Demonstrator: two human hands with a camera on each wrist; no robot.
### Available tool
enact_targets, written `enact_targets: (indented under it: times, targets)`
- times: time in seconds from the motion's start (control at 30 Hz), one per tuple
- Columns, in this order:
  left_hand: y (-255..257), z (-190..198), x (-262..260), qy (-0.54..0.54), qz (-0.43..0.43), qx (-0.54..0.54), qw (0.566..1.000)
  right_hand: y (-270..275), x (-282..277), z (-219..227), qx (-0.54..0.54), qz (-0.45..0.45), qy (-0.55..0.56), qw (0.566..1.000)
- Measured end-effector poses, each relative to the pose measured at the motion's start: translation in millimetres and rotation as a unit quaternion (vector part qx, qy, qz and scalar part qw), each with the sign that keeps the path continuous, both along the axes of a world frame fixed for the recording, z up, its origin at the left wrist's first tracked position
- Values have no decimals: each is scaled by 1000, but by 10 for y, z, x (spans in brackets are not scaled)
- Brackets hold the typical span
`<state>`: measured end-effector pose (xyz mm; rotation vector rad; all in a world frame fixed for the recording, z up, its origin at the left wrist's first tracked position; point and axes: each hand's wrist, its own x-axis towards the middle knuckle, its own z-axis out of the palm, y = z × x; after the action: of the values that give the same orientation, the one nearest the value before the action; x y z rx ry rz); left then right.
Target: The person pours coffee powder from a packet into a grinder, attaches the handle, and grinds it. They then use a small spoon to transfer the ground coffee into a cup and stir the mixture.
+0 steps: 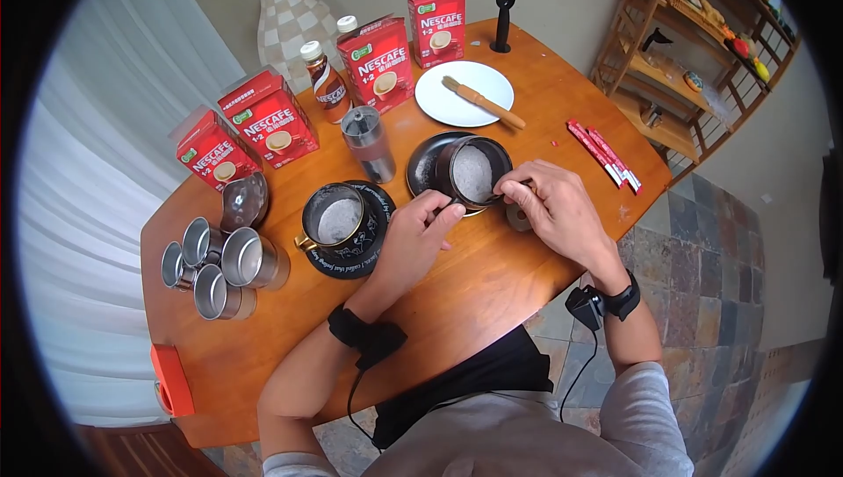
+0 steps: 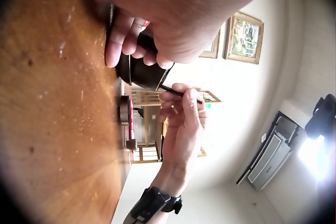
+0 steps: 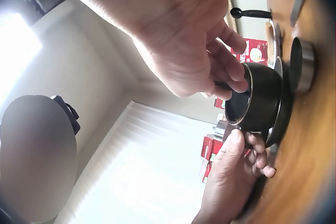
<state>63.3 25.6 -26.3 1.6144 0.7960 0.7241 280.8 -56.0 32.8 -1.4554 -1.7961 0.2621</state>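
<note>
Wooden table (image 1: 474,288), 2 hands (image 1: 408,244) (image 1: 559,209) at black cup (image 1: 474,171)

The person wears a grey shirt (image 1: 492,437) with short sleeves (image 1: 645,411), a bit lighter than the front, and black bottoms (image 1: 465,385). Each wrist has a black band: the left band (image 1: 350,326) and the right band (image 1: 623,298). Each has a small black box, the left box (image 1: 383,345) and the right box (image 1: 583,307). A thin black wire hangs from both boxes.

Glossy blk cup (image 1: 463,180); wood table (image 1: 474,257), semi-gloss
</note>
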Motion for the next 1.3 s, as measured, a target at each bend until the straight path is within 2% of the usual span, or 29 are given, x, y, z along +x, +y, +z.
enact_targets:
  times: [0.2, 0.3, 0.5, 1.3]
  targets:
    - [6, -7, -5, 1, -3, -1, 1000, 62, -117, -106, -91, -71, 180, 977]
    - [-5, 15, -4, 0, -4, 1, 1000, 157, -122, -232, -97, -52, 303, 947]
    - [2, 8, 0, 3, -4, -4, 1000, 275, -118, -348, -83, -23, 431, 898]
    - [39, -64, 6, -29, -3, -37, 999, 331, -108, -358, -45, -54, 422, 904]
